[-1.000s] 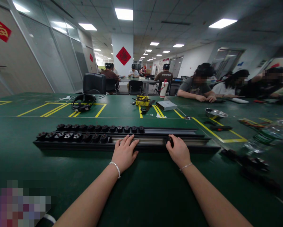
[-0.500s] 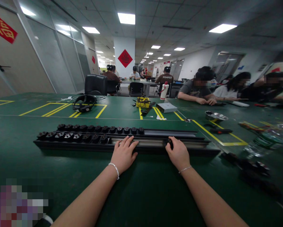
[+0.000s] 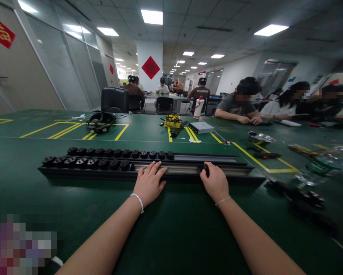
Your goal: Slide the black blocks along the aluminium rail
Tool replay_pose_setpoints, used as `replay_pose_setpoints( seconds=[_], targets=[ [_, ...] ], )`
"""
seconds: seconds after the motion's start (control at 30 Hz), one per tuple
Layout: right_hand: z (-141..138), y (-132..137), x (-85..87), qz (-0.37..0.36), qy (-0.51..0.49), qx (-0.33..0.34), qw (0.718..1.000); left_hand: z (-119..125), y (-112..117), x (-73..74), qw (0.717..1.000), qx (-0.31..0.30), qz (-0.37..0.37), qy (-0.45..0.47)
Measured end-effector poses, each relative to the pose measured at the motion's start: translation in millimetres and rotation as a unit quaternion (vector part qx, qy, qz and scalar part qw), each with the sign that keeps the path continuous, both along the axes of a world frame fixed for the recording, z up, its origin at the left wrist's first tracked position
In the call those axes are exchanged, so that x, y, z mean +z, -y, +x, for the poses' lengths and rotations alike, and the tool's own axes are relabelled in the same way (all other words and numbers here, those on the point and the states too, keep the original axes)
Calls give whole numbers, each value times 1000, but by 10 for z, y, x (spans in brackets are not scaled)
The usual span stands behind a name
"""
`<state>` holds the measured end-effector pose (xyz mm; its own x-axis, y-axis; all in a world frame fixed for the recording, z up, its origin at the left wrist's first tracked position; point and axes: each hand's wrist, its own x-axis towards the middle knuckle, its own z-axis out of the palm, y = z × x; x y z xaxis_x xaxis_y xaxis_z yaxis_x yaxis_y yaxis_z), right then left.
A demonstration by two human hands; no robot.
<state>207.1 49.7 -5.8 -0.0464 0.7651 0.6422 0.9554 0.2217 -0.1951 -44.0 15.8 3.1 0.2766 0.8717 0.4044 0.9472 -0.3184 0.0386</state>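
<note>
A long black rail lies across the green table, with a second rail behind it. Several black knob-like parts sit in a row along the left half of each rail. My left hand rests flat on the near rail's metal channel, fingers stretched out. My right hand is closed around one small black part that sits in the same channel, further right.
Loose black parts lie on the table at right, beside a plastic bottle on its side. Further back are a headset, a yellow box, a grey box and a metal bowl. Several people sit working at the right and far tables.
</note>
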Motion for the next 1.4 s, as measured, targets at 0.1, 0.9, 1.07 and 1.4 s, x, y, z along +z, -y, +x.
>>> replay_pose_setpoints(
  seconds=[0.1,0.9,1.07,1.4],
  targets=[
    [-4,3,0,4,-6,0,1000,2,1,5,1000,2,-3,1],
    [-4,5,-18,14,-12,-14,1000,15,-2,24,1000,5,-15,3],
    [-6,8,-11,10,-8,-19,1000,7,-10,9,1000,3,-7,0],
    [-4,23,5,-5,-8,-29,1000,6,-5,14,1000,6,-12,-1]
  ],
)
